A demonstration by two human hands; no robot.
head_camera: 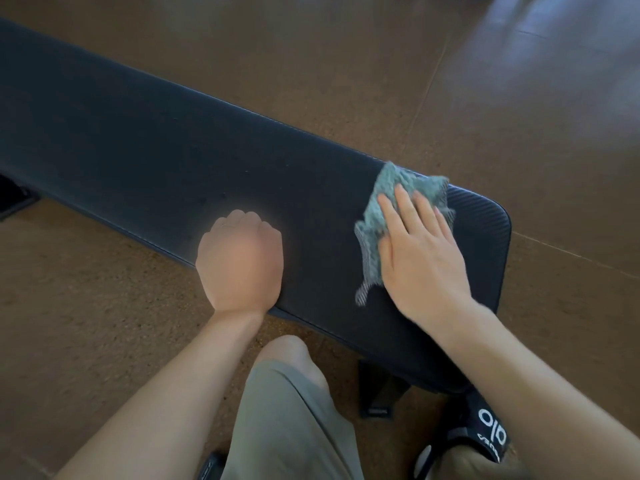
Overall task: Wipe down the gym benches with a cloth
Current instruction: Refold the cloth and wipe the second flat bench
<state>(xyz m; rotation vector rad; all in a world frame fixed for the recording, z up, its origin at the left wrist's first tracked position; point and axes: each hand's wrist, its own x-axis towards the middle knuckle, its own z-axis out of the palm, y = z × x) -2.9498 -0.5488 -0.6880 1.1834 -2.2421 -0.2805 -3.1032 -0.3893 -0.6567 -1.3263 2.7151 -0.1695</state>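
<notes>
gym | padded bench (173,143) | brown cork-like floor (311,46)

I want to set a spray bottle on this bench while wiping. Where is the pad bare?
The bench is bare along its whole long stretch to the left of the left hand. A narrower bare strip lies between that fist and the cloth. The rounded end is crowded: the right hand presses the cloth there.
</notes>
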